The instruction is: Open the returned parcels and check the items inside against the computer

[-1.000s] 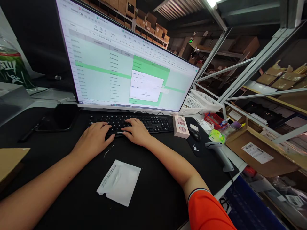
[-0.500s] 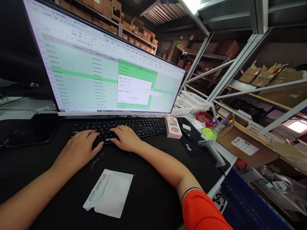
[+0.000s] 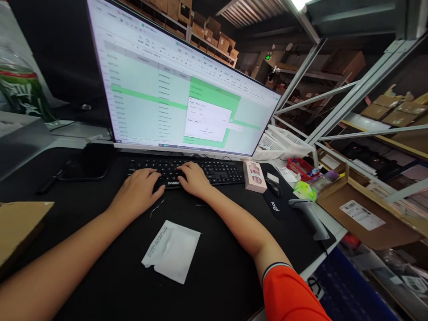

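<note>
My left hand (image 3: 137, 191) rests with spread fingers on the left part of a black keyboard (image 3: 224, 172). Beside it, my right hand (image 3: 195, 179) lies over the middle keys, fingers apart and curved. Neither hand holds anything. Behind the keyboard stands a monitor (image 3: 143, 120) showing a spreadsheet with green cells and a white pop-up window. A torn white paper slip (image 3: 175, 252) with printed lines lies on the black desk mat (image 3: 227, 267), nearer to me than the hands. A small pink box (image 3: 254, 176) stands at the keyboard's right end.
Right of the pink box are a black mouse (image 3: 274, 187) and a grey barcode scanner (image 3: 310, 218). An open cardboard box (image 3: 368, 214) stands beyond the desk's right edge. To the left lie a dark phone (image 3: 88, 162) and a cardboard piece (image 3: 23, 223); a green bottle (image 3: 25, 89) stands behind.
The view has turned left, so everything sits further right and the bottle and cardboard piece have come into view. Both hands stay on the keyboard.
</note>
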A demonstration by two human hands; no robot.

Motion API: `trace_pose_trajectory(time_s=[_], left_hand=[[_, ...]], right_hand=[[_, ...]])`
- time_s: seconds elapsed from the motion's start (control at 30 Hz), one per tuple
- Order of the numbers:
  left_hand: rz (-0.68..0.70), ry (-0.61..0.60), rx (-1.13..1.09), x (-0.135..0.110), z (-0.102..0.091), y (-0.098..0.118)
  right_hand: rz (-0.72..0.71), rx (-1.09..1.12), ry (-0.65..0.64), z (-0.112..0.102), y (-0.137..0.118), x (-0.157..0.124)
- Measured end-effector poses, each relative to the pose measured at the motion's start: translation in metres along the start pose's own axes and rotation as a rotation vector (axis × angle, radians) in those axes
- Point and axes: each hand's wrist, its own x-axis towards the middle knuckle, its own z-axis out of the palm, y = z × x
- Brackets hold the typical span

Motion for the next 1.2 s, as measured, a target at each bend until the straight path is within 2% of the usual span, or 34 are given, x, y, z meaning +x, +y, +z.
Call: trace_pose_trajectory(time_s=[0.23, 0.43, 0.57, 0.7, 0.9, 1.2], left_hand=[[0.007, 0.006, -0.009, -0.002, -0.004, 0.004], [0.019, 0.023, -0.020, 0.000, -0.002, 0.003], [0.022, -0.005, 0.025, 0.000, 0.003, -0.003], [0.031, 0.017, 0.026, 0.003, 0.008, -0.008], [0.046, 0.045, 0.013, 0.005, 0.015, -0.012], [0.020, 0.030, 0.010, 0.007, 0.016, -0.015]], right_hand=[[0.015, 0.001, -0.009, 0.006, -0.015, 0.002], [0.034, -0.031, 0.001, 0.009, -0.018, 0.006], [0.024, -0.080, -0.014, 0.004, -0.020, 0.006], [0.018, -0.086, -0.032, -0.002, -0.022, 0.004], [-0.001, -0.121, -0.045, 0.000, -0.015, 0.002], [0.046, -0.097, -0.013, -0.004, -0.002, -0.009]])
